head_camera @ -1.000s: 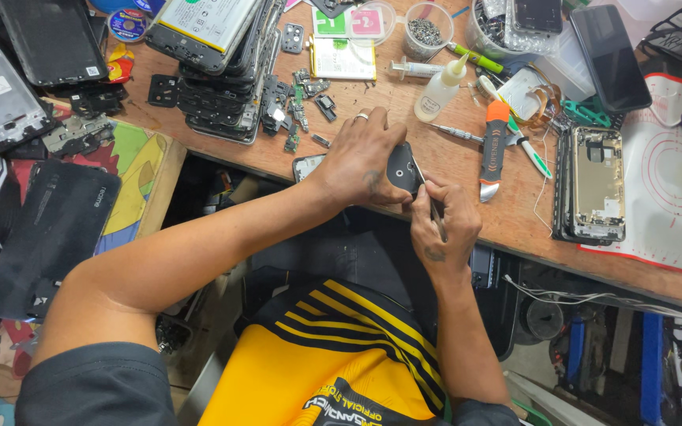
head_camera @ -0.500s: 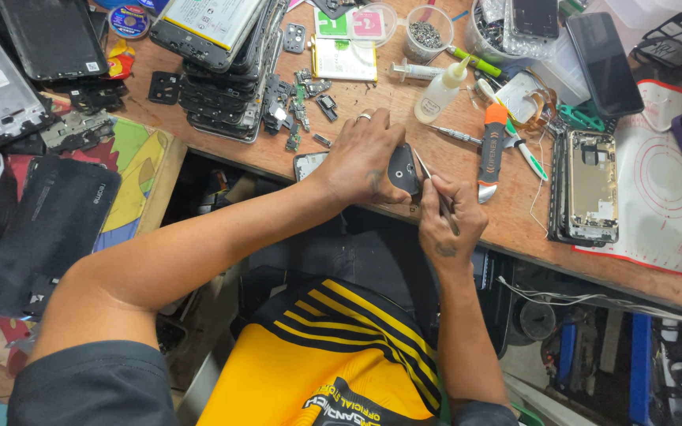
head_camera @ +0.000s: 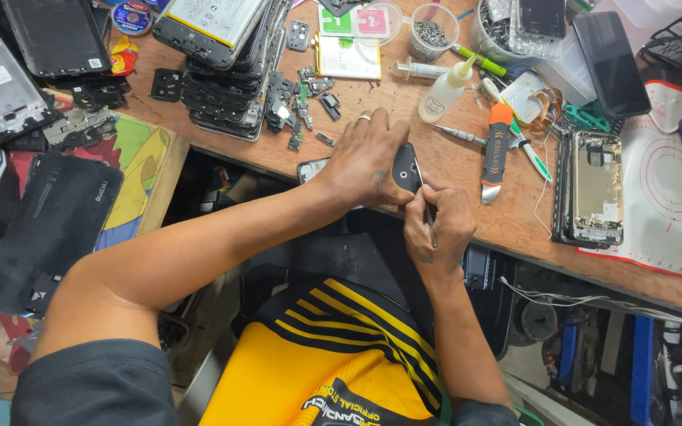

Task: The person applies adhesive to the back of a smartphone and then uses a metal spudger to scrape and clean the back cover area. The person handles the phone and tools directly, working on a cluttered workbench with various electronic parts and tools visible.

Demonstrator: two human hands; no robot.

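Gripping one black phone [head_camera: 406,167] at the wooden bench [head_camera: 451,177] edge with left hand [head_camera: 365,162], pinching one thin metal tool [head_camera: 429,217] against it with right hand [head_camera: 438,229], beside one orange-handled knife [head_camera: 496,150].

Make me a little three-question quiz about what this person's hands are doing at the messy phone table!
1. True or false: the left hand rests on the small black phone part.
2. What does the right hand hold? A) a thin metal tool B) a spoon C) a brush
3. Fill in: the orange-handled tool lies on the wooden ____.

Key: 1 true; 2 A; 3 table.
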